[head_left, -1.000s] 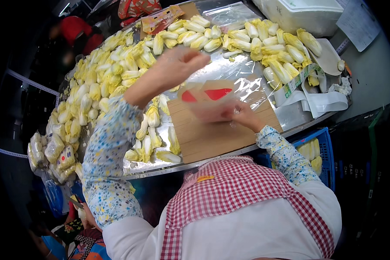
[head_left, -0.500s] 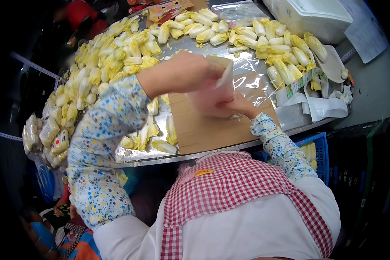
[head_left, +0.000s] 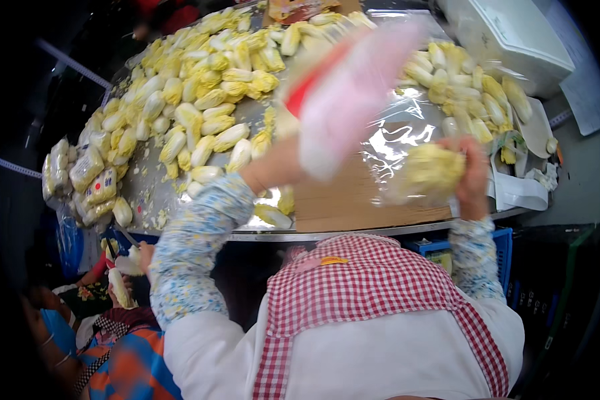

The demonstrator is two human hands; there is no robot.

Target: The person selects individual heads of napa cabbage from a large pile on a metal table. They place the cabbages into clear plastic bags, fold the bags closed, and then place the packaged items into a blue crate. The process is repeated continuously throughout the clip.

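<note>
My left hand (head_left: 280,160) is raised over the table at the end of a patterned sleeve. A blurred pink-and-white sheet (head_left: 353,100) with a red patch moves with it; the sheet and the blur hide the fingers. To the right, my right hand (head_left: 472,175) is closed on a clear plastic bag of yellow napa cabbage (head_left: 433,173), tilted above the brown cardboard (head_left: 360,210). Shiny clear plastic bags (head_left: 403,127) lie flat just behind the bagged cabbage.
Loose cabbages (head_left: 180,100) cover the table's left and far sides, with another heap (head_left: 470,87) at right. Bagged cabbages (head_left: 87,173) are piled at the left edge. A white foam box (head_left: 513,40) stands far right. Lower left, a person's hand (head_left: 147,257) is near a knife and cabbage.
The pink-and-white sheet has swung up and away from my right hand. My right hand has moved right, and bagged cabbage now shows in it. The view has shifted slightly.
</note>
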